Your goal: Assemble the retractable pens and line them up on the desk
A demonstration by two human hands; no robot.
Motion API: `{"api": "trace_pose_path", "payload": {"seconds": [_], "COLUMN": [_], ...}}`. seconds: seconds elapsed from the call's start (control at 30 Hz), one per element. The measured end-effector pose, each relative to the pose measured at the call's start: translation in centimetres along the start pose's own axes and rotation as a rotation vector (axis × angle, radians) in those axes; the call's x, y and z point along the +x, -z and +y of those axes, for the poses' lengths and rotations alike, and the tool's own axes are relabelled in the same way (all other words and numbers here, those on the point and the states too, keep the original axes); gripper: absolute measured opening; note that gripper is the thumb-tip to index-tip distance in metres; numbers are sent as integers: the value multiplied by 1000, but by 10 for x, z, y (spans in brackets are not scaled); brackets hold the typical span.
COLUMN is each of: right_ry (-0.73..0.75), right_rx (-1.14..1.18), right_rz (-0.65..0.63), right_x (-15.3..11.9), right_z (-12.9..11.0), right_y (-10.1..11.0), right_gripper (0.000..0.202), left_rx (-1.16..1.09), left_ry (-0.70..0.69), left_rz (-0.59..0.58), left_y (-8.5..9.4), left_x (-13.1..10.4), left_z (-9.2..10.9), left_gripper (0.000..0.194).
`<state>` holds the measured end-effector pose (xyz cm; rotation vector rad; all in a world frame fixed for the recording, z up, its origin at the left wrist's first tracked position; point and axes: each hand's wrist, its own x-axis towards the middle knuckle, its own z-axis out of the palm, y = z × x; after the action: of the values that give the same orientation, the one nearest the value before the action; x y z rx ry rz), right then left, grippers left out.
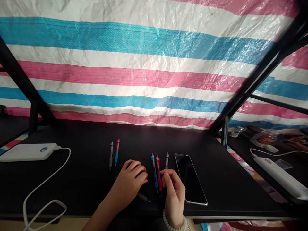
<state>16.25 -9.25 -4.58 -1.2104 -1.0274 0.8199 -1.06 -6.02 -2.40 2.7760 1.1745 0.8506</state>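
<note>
Fiddly close-in pinch, a few tips

So from my end of the feed, the right hand (174,191) has thumb and forefinger drawn together beside the red pen (158,171), with the clear pen (167,158) running out of sight behind the fingers. Can't tell if that grip is clamped on it. The left hand (132,180) is palm-down, fingers loosely bent and partly covering a dark pen (143,197); can't tell if it's holding that either.

I'd keep the pinch to one barrel: the red one is right beside the blue pen (154,171), and a nudge could probably roll both. Any lift is better straight up than dragged, and mind the phone (191,179) just right. The grey pen (111,156) and red-and-blue pen (116,152) lie farther back, left.

Surface is a black counter (91,144), white power bank (30,152) and cable (70,152) on the left. Striped sheeting (144,41) covers the far side.
</note>
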Motion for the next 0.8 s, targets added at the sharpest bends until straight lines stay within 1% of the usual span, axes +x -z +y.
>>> {"api": "trace_pose_path", "payload": {"seconds": [0.07, 0.13, 0.2, 0.23, 0.3, 0.37, 0.43, 0.53, 0.6, 0.7, 0.8], "right_ry": [30, 53, 51, 45, 30, 24, 27, 47, 61, 75, 77], "right_rx": [18, 31, 58, 75, 113, 141, 150, 119, 82, 26, -19], "right_rz": [35, 60, 77, 86, 96, 96, 97, 102, 98, 66, -14], "right_x": [-1, -2, -2, -1, 0, 1, 1, 0, -1, -2, -4], "right_z": [0, 0, -1, -2, -2, -2, -2, -2, -3, -6, -8], "right_y": [1, 1, 1, 0, 0, -1, -1, -1, -1, -1, -1], "right_gripper": [29, 28, 29, 29, 29, 29, 29, 29, 28, 26, 27], "left_rx": [2, -9, -28, -42, -64, -87, -139, -299, -460, -744, -1024], "left_ry": [63, 102, 139, 163, 225, 280, 316, 361, 434, 638, 853], "left_rz": [51, 56, 6, -27, -72, -89, -74, 9, 73, 190, 375], "left_y": [8, 18, 27, 31, 34, 33, 30, 26, 26, 28, 27], "left_x": [-9, -22, -37, -44, -55, -60, -60, -54, -49, -42, -36], "left_z": [-1, -5, -12, -16, -24, -30, -32, -27, -19, -6, 3], "left_gripper": [17, 21, 25, 31, 38, 29, 20, 10, 7, 12, 18]}}
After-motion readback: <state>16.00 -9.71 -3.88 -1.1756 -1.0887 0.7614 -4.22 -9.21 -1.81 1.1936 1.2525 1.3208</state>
